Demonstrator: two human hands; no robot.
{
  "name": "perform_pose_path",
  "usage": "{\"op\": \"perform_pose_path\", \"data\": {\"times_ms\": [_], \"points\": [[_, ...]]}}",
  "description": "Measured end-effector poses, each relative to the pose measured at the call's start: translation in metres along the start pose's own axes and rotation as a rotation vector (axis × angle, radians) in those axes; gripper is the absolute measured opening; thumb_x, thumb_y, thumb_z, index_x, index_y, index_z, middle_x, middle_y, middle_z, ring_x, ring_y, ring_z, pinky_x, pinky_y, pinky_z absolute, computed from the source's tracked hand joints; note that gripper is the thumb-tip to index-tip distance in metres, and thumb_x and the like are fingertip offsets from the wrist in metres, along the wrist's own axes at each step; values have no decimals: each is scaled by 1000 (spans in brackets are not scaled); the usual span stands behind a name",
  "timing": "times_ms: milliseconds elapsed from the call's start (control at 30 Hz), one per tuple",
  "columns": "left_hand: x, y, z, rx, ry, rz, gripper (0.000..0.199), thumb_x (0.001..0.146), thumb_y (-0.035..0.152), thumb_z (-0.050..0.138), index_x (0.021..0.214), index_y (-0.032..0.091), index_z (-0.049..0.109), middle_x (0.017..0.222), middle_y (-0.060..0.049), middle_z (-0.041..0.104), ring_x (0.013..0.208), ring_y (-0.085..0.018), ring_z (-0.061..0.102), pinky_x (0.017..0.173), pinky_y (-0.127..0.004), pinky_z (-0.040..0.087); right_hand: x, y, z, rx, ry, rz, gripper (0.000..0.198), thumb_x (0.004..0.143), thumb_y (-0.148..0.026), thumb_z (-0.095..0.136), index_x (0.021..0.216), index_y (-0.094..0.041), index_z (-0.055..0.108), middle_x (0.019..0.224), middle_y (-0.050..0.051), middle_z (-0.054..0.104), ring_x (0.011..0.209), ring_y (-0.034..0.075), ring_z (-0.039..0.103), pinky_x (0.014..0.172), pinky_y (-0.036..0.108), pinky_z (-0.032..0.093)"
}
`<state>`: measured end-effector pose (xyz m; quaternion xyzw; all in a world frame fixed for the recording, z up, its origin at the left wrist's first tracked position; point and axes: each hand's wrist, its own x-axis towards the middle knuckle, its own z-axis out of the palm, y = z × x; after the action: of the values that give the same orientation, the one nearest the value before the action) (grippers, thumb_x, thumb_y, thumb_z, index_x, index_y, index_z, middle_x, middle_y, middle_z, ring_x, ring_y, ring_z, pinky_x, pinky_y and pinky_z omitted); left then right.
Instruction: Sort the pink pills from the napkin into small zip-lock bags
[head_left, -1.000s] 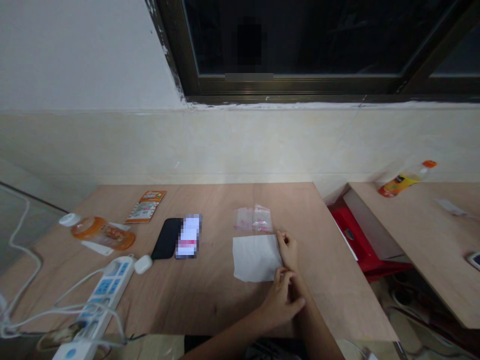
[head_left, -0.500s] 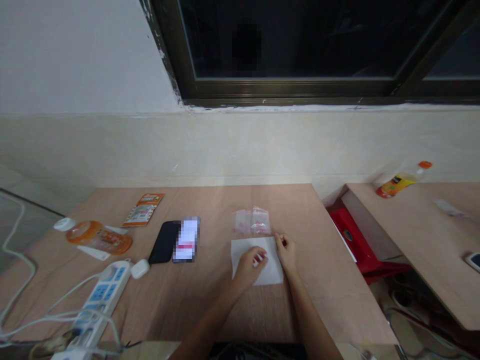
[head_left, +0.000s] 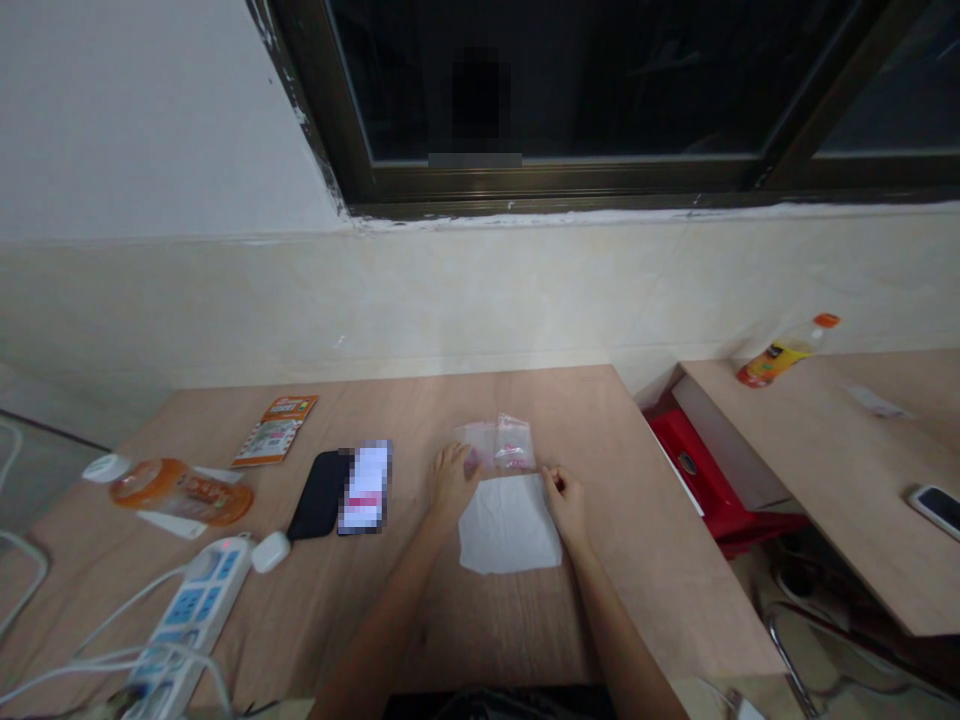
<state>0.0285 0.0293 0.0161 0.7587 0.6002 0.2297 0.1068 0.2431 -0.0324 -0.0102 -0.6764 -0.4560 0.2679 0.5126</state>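
A thin white sheet of paper (head_left: 510,525), slightly wavy at its near edge, lies flat on the table. My left hand (head_left: 452,480) is at its upper left corner, fingers stretched forward and reaching over the edge of a clear plastic bag (head_left: 481,438). Another small clear bag (head_left: 514,442) with pink marks overlaps or touches that one, just beyond the sheet. At the upper right corner, the fingers of my right hand (head_left: 564,502) are curled together in a pinch on the sheet's edge.
Left of the sheet lie a lit phone (head_left: 365,487), a black phone-shaped item (head_left: 321,495), an orange packet (head_left: 275,431), a drink bottle (head_left: 184,490) on its side and a power strip (head_left: 195,610) with white cables. A second table (head_left: 847,440) at right holds another bottle (head_left: 784,355).
My left hand has moved from the middle of the sheet up and left to its far corner by the bags. My right hand stays at the right corner. The view has shifted slightly.
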Motion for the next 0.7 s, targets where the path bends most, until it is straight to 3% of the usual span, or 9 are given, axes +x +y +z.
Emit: {"op": "perform_pose_path", "data": {"times_ms": [133,300,433,533,700], "points": [[0,3,1,33,-25,10,42,85,47,60,117,20,62,123,-11,62,114,-28,52,99,-42,40,0,-2,0,6,-4,-13,45,85,-57,50,58,-20,45,53,-5,39,52,12,41,53,23,31],[1,7,-2,31,-18,66,24,93,32,50,107,20,65,114,-8,66,108,-24,55,95,-38,40,0,-3,0,10,6,-22,45,85,-56,50,58,-20,46,53,-5,38,53,12,40,52,23,31],[2,2,-6,11,37,70,26,96,27,42,99,20,67,106,-7,68,102,-22,57,93,-37,41,0,-1,0,5,-14,-16,43,85,-54,50,59,-20,47,54,-5,39,54,12,40,53,23,31],[3,-6,-9,14,49,57,25,95,30,45,104,20,66,109,-8,67,104,-22,57,95,-38,40,0,1,0,14,-25,-13,44,86,-54,50,59,-20,46,54,-5,39,53,12,40,53,23,31],[4,-9,-7,63,-38,76,30,90,36,56,114,20,64,120,-9,63,112,-26,53,98,-40,40,0,0,0,4,-17,-12,45,84,-57,50,58,-20,46,53,-5,39,53,12,41,53,23,31]]}}
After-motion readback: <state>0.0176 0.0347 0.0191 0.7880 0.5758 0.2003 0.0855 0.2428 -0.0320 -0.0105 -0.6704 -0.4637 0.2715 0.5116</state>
